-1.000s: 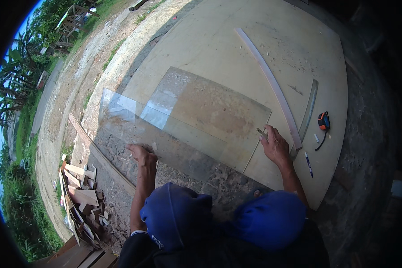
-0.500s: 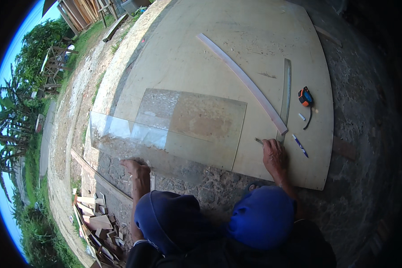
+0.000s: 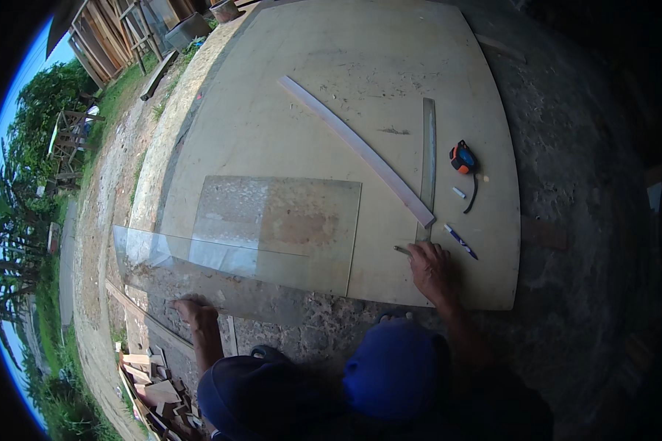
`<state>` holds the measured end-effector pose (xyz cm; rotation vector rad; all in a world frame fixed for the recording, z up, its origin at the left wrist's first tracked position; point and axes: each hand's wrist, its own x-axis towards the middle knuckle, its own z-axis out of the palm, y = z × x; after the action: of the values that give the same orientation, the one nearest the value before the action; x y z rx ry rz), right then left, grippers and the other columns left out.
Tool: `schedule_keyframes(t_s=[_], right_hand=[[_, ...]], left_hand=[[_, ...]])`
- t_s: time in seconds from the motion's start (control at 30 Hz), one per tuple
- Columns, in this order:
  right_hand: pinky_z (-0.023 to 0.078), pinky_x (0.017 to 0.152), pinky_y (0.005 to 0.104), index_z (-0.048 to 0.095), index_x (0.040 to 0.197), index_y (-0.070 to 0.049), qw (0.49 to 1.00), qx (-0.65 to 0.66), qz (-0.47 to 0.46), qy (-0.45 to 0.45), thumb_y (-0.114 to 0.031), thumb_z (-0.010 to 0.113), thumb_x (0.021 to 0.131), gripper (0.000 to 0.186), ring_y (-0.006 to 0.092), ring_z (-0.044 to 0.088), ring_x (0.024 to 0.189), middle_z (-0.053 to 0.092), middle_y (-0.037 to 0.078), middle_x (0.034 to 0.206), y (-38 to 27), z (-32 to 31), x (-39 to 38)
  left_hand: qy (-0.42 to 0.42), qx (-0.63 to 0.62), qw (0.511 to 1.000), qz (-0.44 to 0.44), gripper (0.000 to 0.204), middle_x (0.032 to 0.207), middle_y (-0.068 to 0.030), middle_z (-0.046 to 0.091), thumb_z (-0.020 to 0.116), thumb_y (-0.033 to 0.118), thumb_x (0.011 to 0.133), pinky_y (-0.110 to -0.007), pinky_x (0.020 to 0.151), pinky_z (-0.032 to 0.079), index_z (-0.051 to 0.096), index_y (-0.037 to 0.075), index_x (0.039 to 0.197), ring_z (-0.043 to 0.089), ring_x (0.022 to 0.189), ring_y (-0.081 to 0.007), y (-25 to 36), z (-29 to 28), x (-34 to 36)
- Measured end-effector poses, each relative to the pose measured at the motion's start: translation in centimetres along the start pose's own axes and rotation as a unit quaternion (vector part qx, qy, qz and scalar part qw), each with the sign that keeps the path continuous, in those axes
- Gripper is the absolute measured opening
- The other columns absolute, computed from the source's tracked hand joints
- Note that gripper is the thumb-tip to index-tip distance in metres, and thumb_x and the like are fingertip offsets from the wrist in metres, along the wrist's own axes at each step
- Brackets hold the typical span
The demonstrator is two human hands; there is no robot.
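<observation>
A clear rectangular glass sheet (image 3: 272, 228) lies flat, partly on a big plywood board (image 3: 331, 81). Its left end hangs over the stony ground. My left hand (image 3: 195, 312) grips the near edge of the glass by its left corner, fingers curled. My right hand (image 3: 430, 268) rests on the board just right of the glass. It pinches a small thin tool (image 3: 402, 251) whose tip points left. The near end of a long wooden straightedge (image 3: 360, 151) lies just above that hand.
A narrow glass strip (image 3: 427, 158) lies beside the straightedge. An orange-and-black tape measure (image 3: 461, 156), a small white piece (image 3: 457, 192) and a blue-and-white pen (image 3: 460, 241) lie to the right. My blue-clad knees (image 3: 397, 367) fill the lower edge. Wood offcuts (image 3: 151, 382) are piled lower left.
The view has swung, so the board and glass sit lower and more to the left. Both hands keep their places at the glass edge and below the straightedge's end.
</observation>
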<state>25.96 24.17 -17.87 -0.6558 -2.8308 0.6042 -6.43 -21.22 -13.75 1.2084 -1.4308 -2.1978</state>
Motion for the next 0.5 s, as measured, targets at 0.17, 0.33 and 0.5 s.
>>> schedule_keyframes(t_s=[0.17, 0.33, 0.5], right_hand=[[0.045, 0.095, 0.0485, 0.061, 0.128, -0.007, 0.993, -0.025, 0.054, 0.102, -0.016, 0.07, 0.089, 0.04, 0.0316, 0.057, 0.114, 0.061, 0.011, 0.122, 4.6, -2.1, 3.1], [0.045, 0.096, 0.0484, 0.055, 0.136, -0.008, 0.997, -0.035, 0.043, 0.062, -0.023, 0.072, 0.09, 0.051, 0.031, 0.056, 0.117, 0.059, 0.011, 0.121, 5.6, -0.9, 7.1], [0.049, 0.094, 0.0479, 0.052, 0.137, -0.006, 0.996, -0.067, 0.051, 0.001, -0.026, 0.071, 0.09, 0.054, 0.0315, 0.058, 0.115, 0.061, 0.013, 0.117, 4.2, 0.4, 11.9]], left_hand=[[-0.106, 0.072, 0.991, -0.035, 0.056, 0.099, -0.0055, 0.066, 0.032, 0.056, 0.101, -0.035, 0.078, 0.054, 0.064, 0.01, 0.1, 0.062, 0.085, -0.019, -1.7, -1.2, 2.3], [-0.071, 0.053, 0.996, -0.031, 0.088, 0.149, -0.0155, 0.052, 0.024, 0.073, 0.1, -0.043, 0.117, 0.038, 0.05, 0.001, 0.144, 0.052, 0.133, -0.0281, -0.1, -1.6, 0.1], [-0.05, 0.077, 0.996, 0.009, 0.091, 0.141, -0.0137, 0.057, 0.036, 0.079, 0.095, -0.037, 0.105, 0.046, 0.051, 0.002, 0.142, 0.057, 0.12, -0.0248, 0.1, -1.9, 0.6]])
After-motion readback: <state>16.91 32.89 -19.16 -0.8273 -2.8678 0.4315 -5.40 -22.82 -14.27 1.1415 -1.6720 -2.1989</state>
